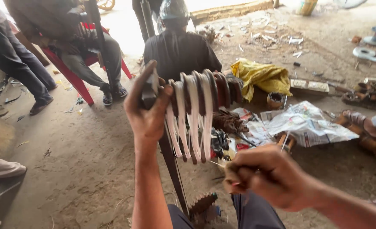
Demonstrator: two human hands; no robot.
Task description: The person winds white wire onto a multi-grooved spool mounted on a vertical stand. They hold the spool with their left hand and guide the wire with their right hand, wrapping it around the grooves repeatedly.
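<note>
A dusty concrete floor (82, 161) runs under a workshop strewn with scraps, crumpled newspaper (311, 123) and a yellow cloth (264, 76). The left hand's (147, 108) fingers are curled closed over the near end of a row of coil windings (196, 106), the thumb raised against the first dark loop. That hand is upright, palm turned to the right, and its bare forearm rises nearly straight from the bottom of the view. The windings are held at chest height in the centre of the view, dark reddish loops wrapped with white tape strips that hang down; they appear to sit on a dark metal stand (173, 169) that slants down toward the person's knees. The right hand (266, 176) is balled into a tight fist lower and to the right, fingers pinched on a thin wire or strand (216, 163) that points leftward to the hanging strips; whether it touches them cannot be told. Its forearm comes in from the lower right corner. A toothed metal part (202, 203) lies by the stand's foot. Beyond the windings a person in a dark shirt (179, 51) crouches, and another sits on a red chair (73, 76).
</note>
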